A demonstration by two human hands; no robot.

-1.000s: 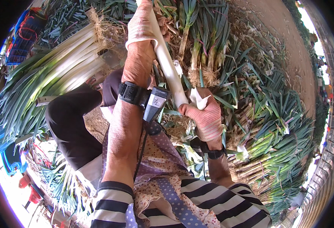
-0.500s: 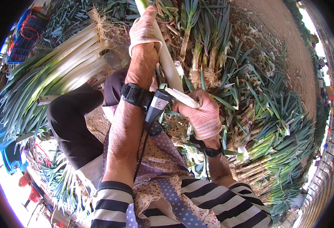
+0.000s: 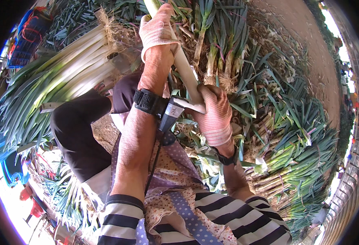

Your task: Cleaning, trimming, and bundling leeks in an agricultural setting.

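Note:
A long leek with a white shank slants between my two gloved hands. My left hand is closed round its upper part, at the top of the view. At the lower end, my right hand is closed with the thumb against the shank. A loose white strip of leek skin sticks out leftward from the right fingers, crossing below the shank; its far tip is behind the black wrist device on my left arm. The fingertips of both hands are partly hidden.
A stack of cleaned leeks with roots lies at the left, beside my bent knee. Tied leek bundles lie ahead, and more bundles are heaped at the right. A blue crate stands far left; bare soil shows far right.
My right hand has moved up and slightly left, bringing the thumb onto the leek's lower end. The white strip has shifted left with it. My left hand has barely moved.

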